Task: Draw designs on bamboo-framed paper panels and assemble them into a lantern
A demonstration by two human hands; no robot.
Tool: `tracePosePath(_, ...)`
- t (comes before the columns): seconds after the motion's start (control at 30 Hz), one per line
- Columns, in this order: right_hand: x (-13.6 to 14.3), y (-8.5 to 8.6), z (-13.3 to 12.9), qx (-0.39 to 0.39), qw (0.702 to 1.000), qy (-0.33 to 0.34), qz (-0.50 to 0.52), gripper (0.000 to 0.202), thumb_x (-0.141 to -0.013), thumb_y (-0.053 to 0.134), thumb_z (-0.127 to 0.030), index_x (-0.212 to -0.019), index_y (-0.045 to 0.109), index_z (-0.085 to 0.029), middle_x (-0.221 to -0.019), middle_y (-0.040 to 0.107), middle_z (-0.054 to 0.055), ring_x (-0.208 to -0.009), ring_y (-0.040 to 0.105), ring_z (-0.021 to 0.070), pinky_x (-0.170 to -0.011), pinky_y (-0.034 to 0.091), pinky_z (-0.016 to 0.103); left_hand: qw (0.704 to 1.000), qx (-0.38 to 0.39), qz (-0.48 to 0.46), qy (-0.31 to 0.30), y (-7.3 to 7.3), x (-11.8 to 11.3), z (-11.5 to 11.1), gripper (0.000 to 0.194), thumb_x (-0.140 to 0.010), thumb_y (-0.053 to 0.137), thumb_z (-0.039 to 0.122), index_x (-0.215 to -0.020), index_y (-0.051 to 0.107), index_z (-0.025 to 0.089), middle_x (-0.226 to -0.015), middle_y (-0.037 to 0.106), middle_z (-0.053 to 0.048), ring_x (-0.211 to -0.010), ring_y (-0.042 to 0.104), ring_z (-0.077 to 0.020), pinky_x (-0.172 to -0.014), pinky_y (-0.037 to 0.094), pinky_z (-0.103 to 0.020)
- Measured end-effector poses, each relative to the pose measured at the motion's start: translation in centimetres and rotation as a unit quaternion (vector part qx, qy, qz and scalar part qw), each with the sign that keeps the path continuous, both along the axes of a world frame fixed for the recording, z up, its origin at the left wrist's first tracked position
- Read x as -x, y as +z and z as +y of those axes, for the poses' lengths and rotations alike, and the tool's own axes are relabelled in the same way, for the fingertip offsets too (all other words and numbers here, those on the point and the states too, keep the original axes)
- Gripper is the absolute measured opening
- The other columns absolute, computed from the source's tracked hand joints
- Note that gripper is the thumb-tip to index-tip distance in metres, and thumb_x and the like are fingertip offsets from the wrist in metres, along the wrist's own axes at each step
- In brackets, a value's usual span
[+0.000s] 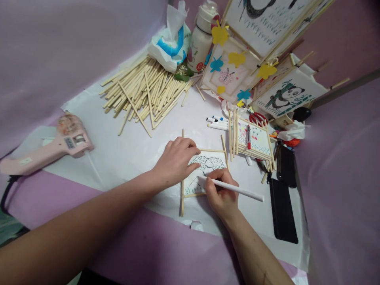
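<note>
A small paper panel with a dotted drawing [218, 163] lies on the table inside a frame of thin wooden sticks [182, 186]. My left hand [176, 160] rests on the panel's upper left, fingers stretched out, holding nothing. Pinched in my right hand [222, 194] is a slim white marker pen [245, 190]. Its tip end is at the lower middle of the drawing, among thin lines; whether it touches the paper is hard to see. Green grass-like strokes run along the panel's lower left. My right fingers cover part of its lower right.
A pink glue gun [69, 138] lies at left. Loose wooden sticks [142, 93] are heaped behind, near tissues [172, 43] and a bottle [200, 39]. At right are white pens [218, 125], a stick-framed panel [258, 138], a panda-decorated lantern [286, 93] and a black case [283, 211].
</note>
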State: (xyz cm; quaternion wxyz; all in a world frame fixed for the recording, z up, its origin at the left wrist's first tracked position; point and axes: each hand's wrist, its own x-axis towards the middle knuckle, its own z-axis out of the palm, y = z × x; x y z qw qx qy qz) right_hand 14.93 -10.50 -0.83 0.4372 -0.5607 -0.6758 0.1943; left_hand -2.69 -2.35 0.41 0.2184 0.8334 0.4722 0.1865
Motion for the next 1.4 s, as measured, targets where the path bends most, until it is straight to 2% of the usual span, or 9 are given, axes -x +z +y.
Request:
tracePosePath(0.9,0.31,0.36,0.30,0.006,0.999,0.018,-0.040,0.011,-0.089,0.059,-0.022,-0.078,0.054,-0.022,-0.066,0.060,-0.003,-0.056,0.053,0.0121,-0.054,0.042,0.027,1.000,-0.006,-0.008,-0.002,-0.13,0.00,0.01,0.026,-0.091,0.068,0.035,-0.114,0.067,0.023,-0.120,0.062,-0.007,-0.119,0.050,-0.0273,-0.096,0.038,-0.043)
tracePosePath(1.4,0.41,0.30,0.41,0.014,0.999,-0.001,-0.034,0.010,-0.088,0.060,-0.022,-0.079,0.056,-0.022,-0.067,0.061,-0.003,-0.058,0.054,0.0124,-0.055,0.042,0.026,1.000,-0.005,-0.003,-0.001,-0.04,-0.04,-0.05,0.027,-0.090,0.069,0.034,-0.114,0.067,0.022,-0.121,0.062,-0.007,-0.120,0.050,-0.0275,-0.096,0.038,-0.043)
